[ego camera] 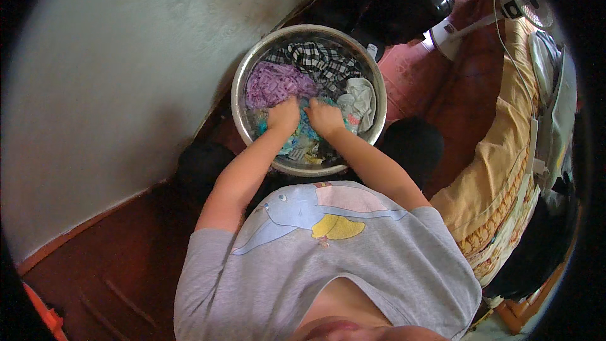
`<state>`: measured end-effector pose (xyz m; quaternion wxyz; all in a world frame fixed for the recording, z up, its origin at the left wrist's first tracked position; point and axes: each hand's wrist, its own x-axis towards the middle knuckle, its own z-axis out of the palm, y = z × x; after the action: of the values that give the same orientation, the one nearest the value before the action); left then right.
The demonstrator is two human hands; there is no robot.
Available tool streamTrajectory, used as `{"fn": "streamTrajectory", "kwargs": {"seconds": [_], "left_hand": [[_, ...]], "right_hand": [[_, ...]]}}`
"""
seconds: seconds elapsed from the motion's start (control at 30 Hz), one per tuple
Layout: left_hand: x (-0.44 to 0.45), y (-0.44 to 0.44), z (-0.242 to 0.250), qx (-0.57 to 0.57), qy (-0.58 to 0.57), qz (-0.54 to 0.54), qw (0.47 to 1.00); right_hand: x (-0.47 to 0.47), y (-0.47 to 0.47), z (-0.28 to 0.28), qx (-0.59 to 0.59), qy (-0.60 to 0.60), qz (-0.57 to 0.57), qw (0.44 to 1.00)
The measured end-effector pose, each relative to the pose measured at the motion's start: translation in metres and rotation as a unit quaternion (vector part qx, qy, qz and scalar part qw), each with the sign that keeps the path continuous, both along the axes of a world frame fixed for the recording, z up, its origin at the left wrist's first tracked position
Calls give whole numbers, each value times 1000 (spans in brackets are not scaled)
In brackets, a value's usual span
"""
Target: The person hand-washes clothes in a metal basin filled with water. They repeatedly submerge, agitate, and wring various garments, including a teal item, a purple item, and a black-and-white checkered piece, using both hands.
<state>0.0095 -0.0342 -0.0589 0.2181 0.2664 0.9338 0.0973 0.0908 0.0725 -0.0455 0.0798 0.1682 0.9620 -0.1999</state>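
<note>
A round metal basin (239,118) stands before me, holding wet-looking laundry and what seems to be water. My left hand (284,114) is curled down on a teal patterned cloth (307,125) in its middle. Beside it, my right hand (325,116) grips the same cloth, with its fingertips hidden in the folds. Just beyond my left hand lies a bunched purple cloth (274,84). A black-and-white plaid cloth (315,59) lies at the far side. Close to the right of my right hand is a white cloth (360,99). Yellowish cloth (310,151) shows at the near side.
A pale wall (123,80) rises close on the left. Beyond the basin stands a shiny black case or container (407,4). To the right, a bed with a tan cover (483,166) borders the reddish floor (454,118). A white fan (532,4) stands at the far right.
</note>
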Motion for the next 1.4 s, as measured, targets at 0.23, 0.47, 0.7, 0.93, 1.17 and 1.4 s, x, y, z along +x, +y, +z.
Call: {"fn": "streamTrajectory", "kwargs": {"seconds": [0.23, 0.47, 0.7, 0.93, 1.17, 1.4], "left_hand": [[-11, 7, -15, 0, 18, -57, 998], [-36, -26, 32, 268, -159, 5, 950], [30, -6, 80, 437, -7, 56, 897], [31, 28, 75, 367, 86, 175, 910], [20, 21, 43, 331, 147, 70, 930], [-8, 10, -12, 55, 199, -50, 977]], "right_hand": [[-27, 25, -16, -42, -80, 25, 996], [2, 27, 15, -135, 239, -33, 961], [-8, 11, 35, -598, 161, -260, 741], [-2, -14, 31, -602, 10, -401, 690], [-15, 7, 13, -556, 57, -320, 765], [-16, 21, 0, 24, 31, -59, 998]]}}
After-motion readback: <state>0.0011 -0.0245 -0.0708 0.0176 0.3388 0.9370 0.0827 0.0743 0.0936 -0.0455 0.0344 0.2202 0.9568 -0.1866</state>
